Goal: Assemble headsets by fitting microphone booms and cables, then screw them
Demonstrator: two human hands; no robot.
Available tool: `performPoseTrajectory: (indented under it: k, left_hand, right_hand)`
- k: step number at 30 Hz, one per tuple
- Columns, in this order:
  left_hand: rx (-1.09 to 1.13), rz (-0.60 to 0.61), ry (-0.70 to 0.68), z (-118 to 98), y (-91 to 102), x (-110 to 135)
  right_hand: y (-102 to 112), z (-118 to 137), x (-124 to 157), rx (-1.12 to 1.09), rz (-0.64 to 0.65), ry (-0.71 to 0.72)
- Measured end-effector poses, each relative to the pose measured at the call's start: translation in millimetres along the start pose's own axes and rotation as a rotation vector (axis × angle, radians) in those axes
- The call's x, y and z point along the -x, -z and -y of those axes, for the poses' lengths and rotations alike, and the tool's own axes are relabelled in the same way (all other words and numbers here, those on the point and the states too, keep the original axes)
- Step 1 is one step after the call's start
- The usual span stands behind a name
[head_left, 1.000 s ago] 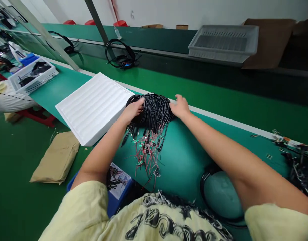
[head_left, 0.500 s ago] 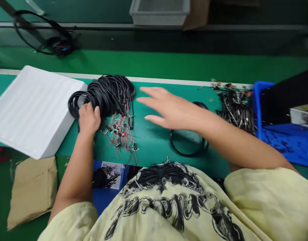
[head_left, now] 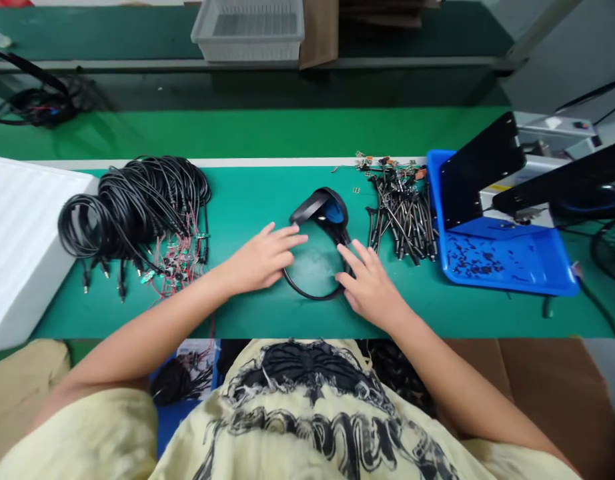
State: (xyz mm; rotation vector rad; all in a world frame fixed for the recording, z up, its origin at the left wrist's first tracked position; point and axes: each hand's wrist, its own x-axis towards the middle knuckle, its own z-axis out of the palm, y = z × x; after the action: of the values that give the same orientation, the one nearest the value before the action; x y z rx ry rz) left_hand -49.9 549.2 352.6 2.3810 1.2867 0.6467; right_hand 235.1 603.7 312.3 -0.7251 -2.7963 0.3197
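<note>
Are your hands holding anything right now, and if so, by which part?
No clear grip: the open left hand and spread right hand sit either side of the black headset's band, the right fingers against it. Any light hold cannot be told.

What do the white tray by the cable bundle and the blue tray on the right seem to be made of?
The white tray looks like expanded foam, probably polystyrene: matte, thick-walled, with no shine. The blue tray looks like moulded plastic: a smooth, slightly glossy surface with rounded corners and a raised rim. Looks alone can't confirm either.
</note>
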Motion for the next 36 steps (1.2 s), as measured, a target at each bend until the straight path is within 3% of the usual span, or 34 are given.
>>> performPoseTrajectory:
  k: [3,5,8,11,13,15,18,21,24,25,27,30,34,36]
  left_hand:
    - [0.309,-0.331,0.132,-14.4,40.8,-21.6]
    - [0.545,-0.56,0.284,-27.2,57.8,-32.7]
    - [0.87,-0.712,0.559,-34.9,51.5,-46.6]
    - [1.071,-0.671,0.806,-25.9,20.8,-53.9]
    - [1.097,-0.641,0.875,-16.3,1.5,-56.1]
    - [1.058,-0.617,0.878,-7.9,-9.6,-58.4]
    - [0.944,-0.618,0.817,-2.4,-10.2,-63.8]
    - [0.812,-0.672,0.718,-6.5,-4.1,-66.8]
    - [0.774,-0.717,0.669,-17.2,-6.7,-60.9]
    - [0.817,-0.701,0.659,-21.3,-10.7,-56.8]
    - [0.976,-0.553,0.642,-28.9,-21.9,-46.5]
    - [1.173,-0.315,0.717,-32.3,-39.3,-31.0]
    - [1.051,-0.463,0.866,-12.3,-49.9,-20.2]
    - [0.858,-0.428,0.918,1.7,-52.7,-18.2]
  right_hand:
    - [23.4,6.3,-14.3,-0.268,-0.081,0.053]
    - [33.2,13.7,-17.3,-0.389,-0.11,0.111]
    - [27.8,27.4,-14.0,-0.448,-0.118,0.279]
    - [10.0,37.4,-6.9,-0.485,-0.168,0.351]
    - [0.9,39.0,-3.3,-0.532,-0.179,0.312]
    - [-3.3,37.4,-1.7,-0.603,-0.151,0.212]
    - [-4.4,35.4,-1.3,-0.697,-0.133,0.004]
    - [-7.2,39.0,-0.1,-0.749,-0.208,-0.166]
    - [-13.7,45.2,3.4,-0.761,-0.297,-0.243]
    - [-15.7,46.9,4.7,-0.749,-0.32,-0.263]
    - [-18.3,49.6,6.1,-0.692,-0.352,-0.307]
    - [-15.7,53.2,4.3,-0.572,-0.389,-0.304]
    - [-3.2,61.6,-0.7,-0.495,-0.406,-0.281]
    - [-1.2,66.2,-1.1,-0.436,-0.357,-0.347]
